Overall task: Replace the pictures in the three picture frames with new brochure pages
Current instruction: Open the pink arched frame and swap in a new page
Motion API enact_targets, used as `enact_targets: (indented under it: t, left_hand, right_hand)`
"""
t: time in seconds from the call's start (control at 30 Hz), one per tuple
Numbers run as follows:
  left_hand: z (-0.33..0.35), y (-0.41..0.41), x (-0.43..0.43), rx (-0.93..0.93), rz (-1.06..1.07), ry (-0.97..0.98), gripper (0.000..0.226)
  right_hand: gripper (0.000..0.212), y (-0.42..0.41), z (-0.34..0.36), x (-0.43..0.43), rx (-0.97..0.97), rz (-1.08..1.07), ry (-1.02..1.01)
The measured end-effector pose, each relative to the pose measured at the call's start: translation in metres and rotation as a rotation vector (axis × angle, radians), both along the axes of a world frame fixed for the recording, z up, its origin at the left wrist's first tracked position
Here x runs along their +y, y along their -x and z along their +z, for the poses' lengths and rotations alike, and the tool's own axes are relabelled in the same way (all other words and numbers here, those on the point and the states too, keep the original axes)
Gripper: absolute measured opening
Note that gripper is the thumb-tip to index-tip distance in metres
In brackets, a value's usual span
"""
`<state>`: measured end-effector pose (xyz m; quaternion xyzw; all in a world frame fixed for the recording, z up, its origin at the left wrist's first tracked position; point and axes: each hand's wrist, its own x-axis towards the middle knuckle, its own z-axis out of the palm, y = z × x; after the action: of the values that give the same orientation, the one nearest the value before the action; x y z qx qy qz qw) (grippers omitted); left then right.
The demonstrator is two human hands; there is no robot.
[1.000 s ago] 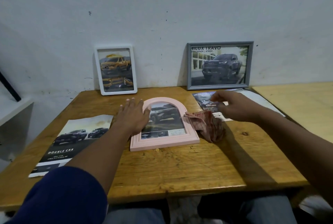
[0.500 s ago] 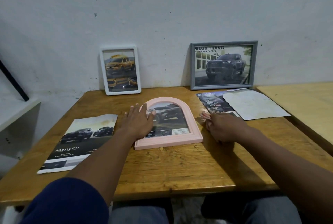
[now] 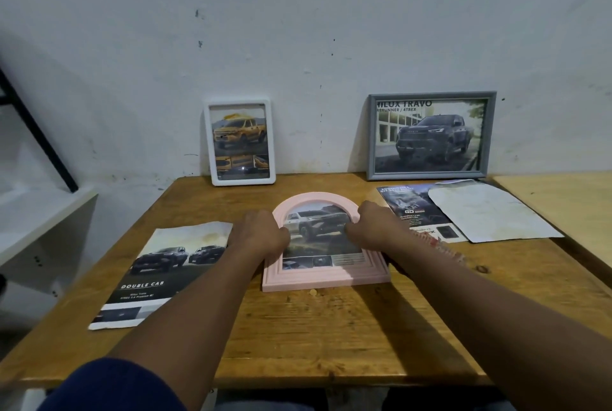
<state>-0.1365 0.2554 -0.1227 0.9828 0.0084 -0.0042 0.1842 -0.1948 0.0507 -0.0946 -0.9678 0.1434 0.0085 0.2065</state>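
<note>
A pink arched picture frame lies flat in the middle of the wooden table, with a car picture in it. My left hand grips its left edge and my right hand grips its right edge, fingers curled onto the frame. A white frame with a yellow truck picture and a grey frame with a dark truck picture lean upright against the wall. A "Double Cab" brochure page lies at the left. Another brochure page lies at the right.
A blank creased sheet overlaps the right brochure page. A reddish cloth lies by my right forearm. The wooden table ends near my body. A white shelf stands left and a paler table right.
My right hand let go of the reddish cloth and moved left onto the pink frame's right edge. My left hand shifted from resting flat to gripping the left edge.
</note>
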Motion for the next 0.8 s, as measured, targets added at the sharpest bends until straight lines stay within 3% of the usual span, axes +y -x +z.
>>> enact_targets:
  t: [0.27, 0.47, 0.8]
  left_hand:
    - [0.017, -0.016, -0.004, -0.042, 0.014, 0.554, 0.024]
    - [0.048, -0.037, -0.01, -0.257, -0.095, 0.547, 0.029]
    - [0.039, -0.078, -0.035, -0.279, -0.099, 0.69, 0.066]
  right_hand:
    - [0.052, -0.008, 0.015, -0.005, -0.342, -0.045, -0.344]
    - [0.051, -0.026, 0.042, -0.012, -0.548, 0.04, -0.433]
    - [0.056, -0.056, 0.029, -0.028, -0.56, 0.045, -0.508]
